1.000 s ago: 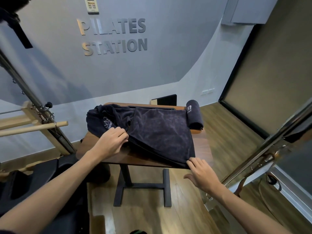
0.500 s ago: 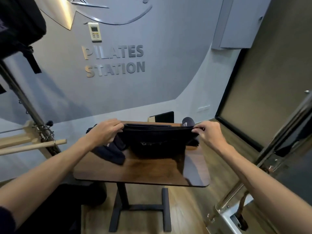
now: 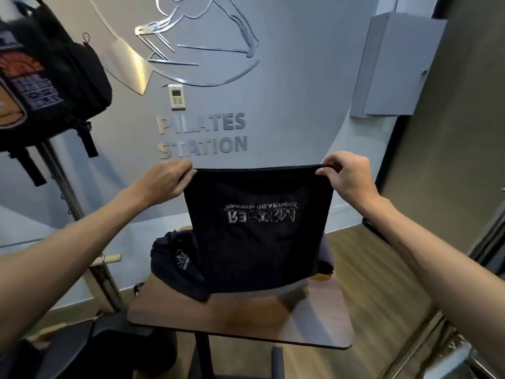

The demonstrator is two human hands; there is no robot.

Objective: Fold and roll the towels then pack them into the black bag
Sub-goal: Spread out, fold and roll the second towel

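Two grips: both hands pinched the top edge of one dark towel [image 3: 259,228], one at each upper corner.
Left grip: the left hand [image 3: 164,179] closed its fingers and thumb on the towel's upper left corner.
Right grip: the right hand [image 3: 347,176] curled its fingers over the upper right corner, thumb beneath.
Towel held: it hung flat and upright between the hands, above the tabletop [image 3: 246,321], its top edge stretched nearly straight; pale printed lettering on it read upside down and blurred.
Towel's lower edge: it reached down to the far part of the tabletop, whether touching it I could not tell.
Second towel: a crumpled dark towel [image 3: 177,263] with a small pale logo lay on the tabletop's far left part, just beside the hanging one and partly behind it.
Tabletop: brown wood with rounded corners, on a dark post.
Black bag: a black bag [image 3: 49,77] with printed patches hung at the upper left, well apart from the towels, on a metal pole [image 3: 82,231].
Wall behind: grey, with metal letters reading PILATES STATION [image 3: 202,136] and a small wall controller [image 3: 176,96] above them.
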